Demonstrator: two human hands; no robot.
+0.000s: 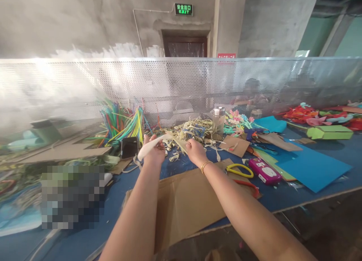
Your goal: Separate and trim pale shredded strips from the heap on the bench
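Observation:
A pale, cream strip (147, 147), which looks like a dried husk or leaf, stretches between my two hands above the table. My left hand (155, 154) is turned palm up with its fingers curled round the strip, and one end droops over its outer side. My right hand (196, 152), with a gold bracelet at the wrist, pinches the other end between thumb and fingers. Just beyond them lies a heap of similar dry strips (195, 128) with some blue bits in it. Under my forearms is a flat sheet of brown cardboard (189, 204).
Scissors with yellow handles (240, 170), a magenta box (264, 171) and blue sheets (313, 165) lie right. A bottle (218, 119) stands behind the heap. Left are a phone (129, 147) and colourful stems (124, 121). A perforated metal screen (113, 80) runs along the back.

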